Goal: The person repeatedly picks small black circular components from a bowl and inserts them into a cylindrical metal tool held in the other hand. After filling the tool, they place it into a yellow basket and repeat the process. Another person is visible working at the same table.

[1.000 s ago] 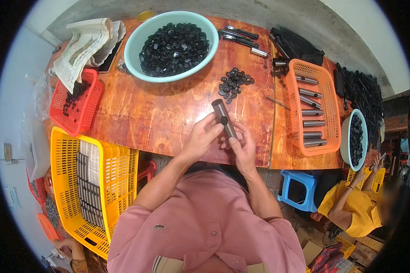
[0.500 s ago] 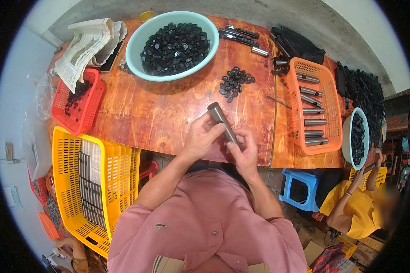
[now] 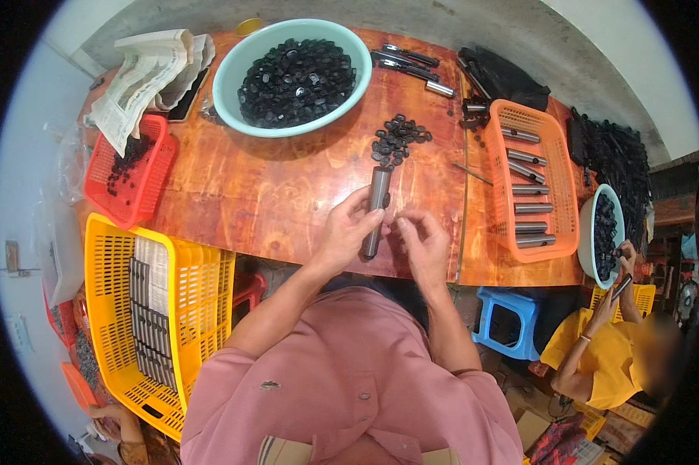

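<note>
Upright over the table's front edge stands a dark grey metal tube (image 3: 378, 190), gripped in my left hand (image 3: 351, 230) with the thumb across its front. A small dark piece sticks out from its right side. My right hand (image 3: 425, 246) is just to the right, apart from the tube, thumb and fingertips drawn together. Whatever they hold, if anything, is too small to make out. Beyond the tube's top end lies a loose pile of small black oval pieces (image 3: 397, 138). A big pale green basin (image 3: 224, 116) full of similar pieces stands at the back left.
An orange basket (image 3: 573, 225) of grey tubes stands right. Left are a red basket (image 3: 149, 194), newspaper (image 3: 136, 81) and a yellow crate (image 3: 202, 310) holding tubes. Finished-looking metal parts (image 3: 411, 62) lie at the back. A blue stool (image 3: 511, 306) and a co-worker in yellow (image 3: 590, 349) are right.
The tube has swung from a slant to nearly upright. My right hand has come off its lower end and moved right. The co-worker's hands have shifted near the small basin.
</note>
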`<action>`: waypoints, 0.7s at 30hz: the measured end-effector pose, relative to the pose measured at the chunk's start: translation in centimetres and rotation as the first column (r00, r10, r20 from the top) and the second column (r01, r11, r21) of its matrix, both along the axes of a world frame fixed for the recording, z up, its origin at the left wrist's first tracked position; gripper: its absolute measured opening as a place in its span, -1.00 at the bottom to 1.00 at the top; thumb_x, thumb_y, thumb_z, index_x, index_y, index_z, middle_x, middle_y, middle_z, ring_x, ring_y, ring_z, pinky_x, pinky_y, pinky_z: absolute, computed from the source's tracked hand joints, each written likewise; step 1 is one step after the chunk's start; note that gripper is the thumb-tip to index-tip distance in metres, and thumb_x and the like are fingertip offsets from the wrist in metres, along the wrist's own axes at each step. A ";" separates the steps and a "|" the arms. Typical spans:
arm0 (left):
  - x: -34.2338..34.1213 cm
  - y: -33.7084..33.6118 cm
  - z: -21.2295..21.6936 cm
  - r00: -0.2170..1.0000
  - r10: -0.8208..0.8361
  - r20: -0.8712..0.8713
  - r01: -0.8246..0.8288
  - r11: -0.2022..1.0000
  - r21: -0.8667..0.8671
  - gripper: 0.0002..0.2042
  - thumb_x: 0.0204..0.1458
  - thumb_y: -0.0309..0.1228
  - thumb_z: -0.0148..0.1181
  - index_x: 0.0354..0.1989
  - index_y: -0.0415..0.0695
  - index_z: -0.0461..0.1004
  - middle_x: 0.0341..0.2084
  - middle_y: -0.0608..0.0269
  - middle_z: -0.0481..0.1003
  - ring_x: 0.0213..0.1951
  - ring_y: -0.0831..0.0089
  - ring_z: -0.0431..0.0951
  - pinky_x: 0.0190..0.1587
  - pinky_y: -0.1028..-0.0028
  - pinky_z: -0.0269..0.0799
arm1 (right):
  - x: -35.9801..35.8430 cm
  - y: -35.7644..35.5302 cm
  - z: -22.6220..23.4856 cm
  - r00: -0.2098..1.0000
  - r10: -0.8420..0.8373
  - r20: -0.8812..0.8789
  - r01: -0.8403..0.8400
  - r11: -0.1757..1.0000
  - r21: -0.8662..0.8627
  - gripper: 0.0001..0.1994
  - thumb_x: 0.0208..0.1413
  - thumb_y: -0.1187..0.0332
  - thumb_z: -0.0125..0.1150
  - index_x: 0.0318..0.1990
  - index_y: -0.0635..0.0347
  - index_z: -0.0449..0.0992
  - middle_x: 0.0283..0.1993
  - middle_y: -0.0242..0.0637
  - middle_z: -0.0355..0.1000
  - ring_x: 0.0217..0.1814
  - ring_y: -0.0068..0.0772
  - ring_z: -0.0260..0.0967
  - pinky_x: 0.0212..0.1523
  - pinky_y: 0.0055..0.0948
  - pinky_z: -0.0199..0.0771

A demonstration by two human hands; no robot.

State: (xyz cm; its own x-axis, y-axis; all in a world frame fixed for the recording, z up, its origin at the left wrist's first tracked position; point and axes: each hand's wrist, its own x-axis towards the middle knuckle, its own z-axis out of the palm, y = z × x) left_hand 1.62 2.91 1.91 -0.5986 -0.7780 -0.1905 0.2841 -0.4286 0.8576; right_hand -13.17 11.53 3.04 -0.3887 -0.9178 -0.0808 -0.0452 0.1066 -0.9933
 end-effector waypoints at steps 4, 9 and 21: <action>0.0 0.3 0.3 0.999 -0.018 0.033 0.018 1.000 -0.013 -0.51 0.28 -0.54 0.18 0.36 -0.35 0.28 0.09 0.15 0.50 0.00 0.40 0.60 0.07 0.41 0.58 | 0.0 -1.2 1.0 0.990 -0.046 0.135 0.058 0.995 -0.087 -0.80 0.23 0.60 0.29 -0.01 0.37 0.51 -0.21 -0.29 0.56 -0.26 -0.56 0.54 -0.21 -0.55 0.56; -0.2 0.9 0.6 1.000 0.017 -0.007 -0.018 0.996 -0.092 -0.49 0.22 -0.59 0.23 0.35 -0.33 0.28 0.15 0.14 0.48 0.12 0.40 0.55 0.17 0.39 0.51 | 0.9 -2.1 1.4 0.985 -0.101 0.139 0.113 0.990 -0.079 -0.75 0.18 0.64 0.31 -0.01 0.29 0.52 -0.21 -0.35 0.54 -0.23 -0.63 0.50 -0.25 -0.65 0.49; -0.7 1.0 0.4 0.999 0.027 0.033 -0.025 0.998 -0.060 -0.56 0.30 -0.52 0.17 0.34 -0.32 0.32 0.00 0.19 0.54 -0.01 0.47 0.59 0.03 0.42 0.58 | 0.6 -2.6 1.1 0.966 -0.129 0.224 0.148 0.987 -0.068 -0.80 0.17 0.60 0.34 -0.11 0.29 0.46 -0.18 -0.37 0.45 -0.23 -0.62 0.42 -0.20 -0.60 0.48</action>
State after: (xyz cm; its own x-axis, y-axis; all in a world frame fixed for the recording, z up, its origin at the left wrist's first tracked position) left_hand 0.96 3.88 2.26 -0.5719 -0.8039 -0.1633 0.2647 -0.3692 0.8909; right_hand -12.57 8.93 4.17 -0.4939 -0.8633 -0.1034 0.1832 0.0130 -0.9830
